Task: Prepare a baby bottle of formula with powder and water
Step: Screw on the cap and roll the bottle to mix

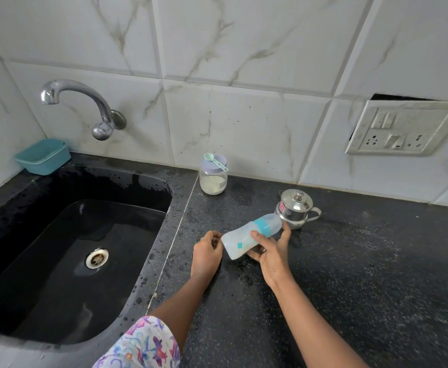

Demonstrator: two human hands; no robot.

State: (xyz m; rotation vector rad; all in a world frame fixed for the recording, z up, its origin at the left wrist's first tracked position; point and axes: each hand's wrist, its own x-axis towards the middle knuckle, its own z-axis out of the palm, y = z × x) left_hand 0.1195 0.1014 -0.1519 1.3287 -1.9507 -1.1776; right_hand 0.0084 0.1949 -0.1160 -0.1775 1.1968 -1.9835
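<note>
Right hand (272,257) grip wraps translucent plastic baby bottle with teal collar (240,239), thumb on top, held tilted above black speckled worktop (350,261). Left hand (207,252) curled at base; contact unclear. Looks capped, milky: likely mixing. Keep collar tight, steady base, swirl gently.

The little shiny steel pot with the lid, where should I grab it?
Take the small lidded steel pot by the thin loop handle sticking out on its right, coming in from the right. The knob on top would probably lift only the lid, and the person's right hand with the tilted clear baby bottle crowds its left.
</note>
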